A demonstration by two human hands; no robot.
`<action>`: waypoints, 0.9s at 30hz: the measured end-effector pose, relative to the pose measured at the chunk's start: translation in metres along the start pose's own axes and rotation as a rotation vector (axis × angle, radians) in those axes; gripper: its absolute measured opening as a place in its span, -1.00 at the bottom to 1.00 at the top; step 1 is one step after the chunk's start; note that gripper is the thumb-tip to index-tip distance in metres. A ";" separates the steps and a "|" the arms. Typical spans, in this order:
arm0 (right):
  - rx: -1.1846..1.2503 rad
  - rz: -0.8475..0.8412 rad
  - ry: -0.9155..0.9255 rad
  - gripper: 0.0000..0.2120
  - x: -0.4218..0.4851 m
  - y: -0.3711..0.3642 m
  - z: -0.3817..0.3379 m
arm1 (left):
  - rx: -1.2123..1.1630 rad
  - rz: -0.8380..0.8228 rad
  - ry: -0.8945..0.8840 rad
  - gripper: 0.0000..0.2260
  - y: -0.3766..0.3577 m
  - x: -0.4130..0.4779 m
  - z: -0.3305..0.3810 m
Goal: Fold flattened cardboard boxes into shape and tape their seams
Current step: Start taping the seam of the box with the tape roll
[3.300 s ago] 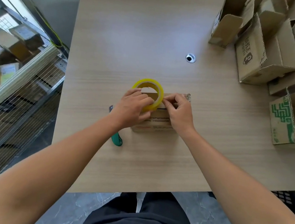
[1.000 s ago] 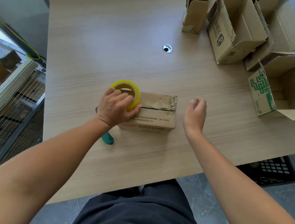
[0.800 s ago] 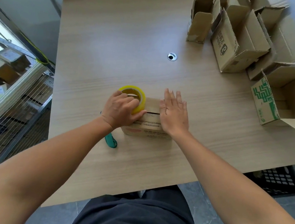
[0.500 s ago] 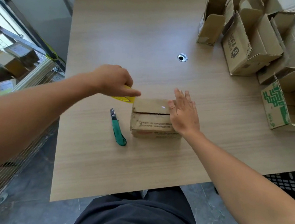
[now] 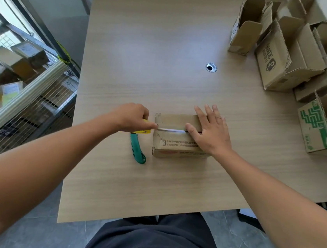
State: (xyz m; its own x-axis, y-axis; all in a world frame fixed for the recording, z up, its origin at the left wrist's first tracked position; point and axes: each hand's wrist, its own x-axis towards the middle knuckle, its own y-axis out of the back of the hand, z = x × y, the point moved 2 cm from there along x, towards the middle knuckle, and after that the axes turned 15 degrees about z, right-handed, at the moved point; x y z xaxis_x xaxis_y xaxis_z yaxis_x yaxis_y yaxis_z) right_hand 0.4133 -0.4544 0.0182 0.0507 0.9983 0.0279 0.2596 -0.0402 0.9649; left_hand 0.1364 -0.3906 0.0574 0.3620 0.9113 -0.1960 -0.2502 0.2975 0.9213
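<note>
On the table (image 5: 145, 60), left hand (image 5: 132, 117) mostly hides tape roll (image 5: 142, 131).

Both bare forearms were extended forward and drawn in toward each other. The left hand (image 5: 132, 117) was curled, knuckles up, around a yellow roll of adhesive tape (image 5: 143, 131), which was mostly hidden beneath it, just left of a small brown cardboard box (image 5: 173, 143). The right hand (image 5: 211, 131) was laid flat, palm down, on the right part of the box's top. Its fingers were held straight and slightly spread toward the far side, and its thumb was stretched leftward.
</note>
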 end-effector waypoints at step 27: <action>-0.091 0.070 0.210 -0.38 -0.014 -0.019 -0.034 | -0.231 -0.111 0.006 -0.46 -0.021 -0.033 -0.035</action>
State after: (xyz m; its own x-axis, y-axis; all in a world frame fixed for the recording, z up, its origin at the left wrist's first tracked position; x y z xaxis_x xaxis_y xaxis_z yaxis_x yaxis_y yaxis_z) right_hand 0.3749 -0.4658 0.0086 -0.1384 0.9804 0.1404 0.1740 -0.1155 0.9779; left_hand 0.0981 -0.4170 0.0323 0.3932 0.8712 -0.2940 -0.4083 0.4520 0.7931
